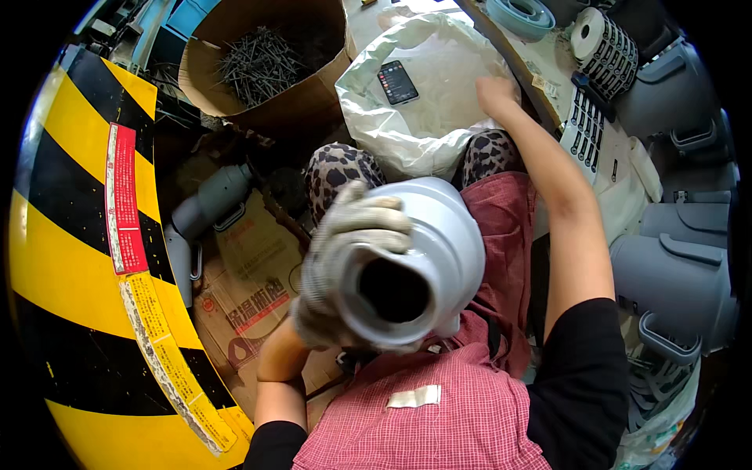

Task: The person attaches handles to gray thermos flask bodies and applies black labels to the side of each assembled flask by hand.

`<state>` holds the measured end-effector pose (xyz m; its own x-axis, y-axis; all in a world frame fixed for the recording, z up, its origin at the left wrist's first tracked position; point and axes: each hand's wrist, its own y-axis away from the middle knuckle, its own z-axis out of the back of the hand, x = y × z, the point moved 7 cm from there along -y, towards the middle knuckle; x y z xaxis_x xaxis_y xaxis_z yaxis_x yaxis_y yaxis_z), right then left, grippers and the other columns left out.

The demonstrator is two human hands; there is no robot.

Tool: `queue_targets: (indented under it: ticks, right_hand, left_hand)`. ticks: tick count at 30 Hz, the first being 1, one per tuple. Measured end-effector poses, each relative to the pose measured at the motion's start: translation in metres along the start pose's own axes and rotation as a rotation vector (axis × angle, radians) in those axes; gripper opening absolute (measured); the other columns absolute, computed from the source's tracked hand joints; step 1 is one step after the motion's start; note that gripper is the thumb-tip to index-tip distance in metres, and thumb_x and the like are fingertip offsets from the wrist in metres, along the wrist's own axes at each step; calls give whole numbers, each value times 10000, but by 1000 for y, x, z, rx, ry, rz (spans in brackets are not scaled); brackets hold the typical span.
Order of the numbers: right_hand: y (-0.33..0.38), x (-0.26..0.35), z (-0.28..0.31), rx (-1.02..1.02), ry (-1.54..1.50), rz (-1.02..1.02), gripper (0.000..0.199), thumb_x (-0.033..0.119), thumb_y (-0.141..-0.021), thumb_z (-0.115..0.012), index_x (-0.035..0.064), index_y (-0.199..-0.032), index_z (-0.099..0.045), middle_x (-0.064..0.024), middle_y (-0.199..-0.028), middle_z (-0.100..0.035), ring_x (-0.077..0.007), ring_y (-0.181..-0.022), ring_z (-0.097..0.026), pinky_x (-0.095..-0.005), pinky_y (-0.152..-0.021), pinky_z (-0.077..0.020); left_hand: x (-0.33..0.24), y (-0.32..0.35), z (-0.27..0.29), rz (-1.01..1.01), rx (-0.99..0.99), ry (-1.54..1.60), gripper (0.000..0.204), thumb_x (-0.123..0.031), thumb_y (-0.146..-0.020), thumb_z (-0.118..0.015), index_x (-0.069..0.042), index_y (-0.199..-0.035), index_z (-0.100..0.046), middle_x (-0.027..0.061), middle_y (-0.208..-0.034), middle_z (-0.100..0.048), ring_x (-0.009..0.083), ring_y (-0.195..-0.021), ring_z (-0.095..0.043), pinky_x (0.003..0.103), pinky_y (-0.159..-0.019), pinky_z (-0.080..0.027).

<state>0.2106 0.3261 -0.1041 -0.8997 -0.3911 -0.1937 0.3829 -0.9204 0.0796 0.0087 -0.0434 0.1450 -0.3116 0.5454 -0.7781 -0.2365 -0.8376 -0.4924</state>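
Observation:
My left hand, in a pale knitted work glove, grips a grey plastic jug body near its spout end. The jug is tilted so its dark round mouth faces up toward me, above my lap. My right hand is bare and reaches to the inner right side of a white plastic bag. Its fingers look closed, but their tips are partly hidden, and I cannot see what they hold. A black phone with a lit screen lies in the bag, left of this hand.
A cardboard box of dark metal pins stands far left. A yellow-and-black striped machine panel fills the left side. Grey jug bodies are stacked at right, near a roll of printed labels. Flattened cardboard lies below left.

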Motion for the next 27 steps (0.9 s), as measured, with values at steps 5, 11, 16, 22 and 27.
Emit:
queue_targets:
  ticks: [5, 11, 16, 22, 27]
  right_hand:
    - [36, -16, 49, 6, -400, -118, 219, 47, -895, -601, 36, -1037, -767, -176, -1015, -769, -300, -970, -753, -414, -795, -606]
    - [200, 26, 184, 71, -2041, 404, 489, 77, -893, -589, -46, -1363, -535, -112, -1176, -565, -195, -1165, -579, -349, -1042, -493]
    - [313, 87, 261, 434, -2153, 435, 393, 109, -839, -735, -12, -1185, -591, -87, -1070, -580, -141, -906, -575, -257, -805, -468]
    - [334, 92, 279, -282, -1186, 307, 558, -37, -729, -718, 47, -1278, -663, -54, -1125, -599, -157, -1052, -589, -275, -906, -462]
    - [337, 89, 249, -152, -1304, 330, 293, -74, -756, -673, -15, -1033, -749, -61, -1133, -628, -181, -1101, -587, -293, -943, -449]
  left_hand:
    - [13, 11, -39, -22, 25, -100, 877, -527, -553, -974, -149, -1268, -635, 82, -1341, -629, 333, -1325, -556, 573, -1189, -260]
    - [1, 16, -13, 75, 124, 187, 1188, -581, -587, -918, -4, -1512, -448, 190, -1460, -541, 399, -1404, -479, 532, -1217, -263]
    - [-65, 1, -2, -351, 16, -906, 1057, -392, -719, -888, -12, -1558, -367, 230, -1481, -504, 402, -1372, -498, 509, -1184, -382]
    - [-68, 11, -31, -448, -160, -828, 381, -420, -935, -672, -368, -1309, -618, -86, -1427, -593, 245, -1420, -431, 612, -1217, -249]
    - [-38, 23, -38, -198, 7, -682, 255, -492, -886, -697, -286, -1032, -729, 89, -1432, -630, 410, -1443, -430, 616, -1233, -125]
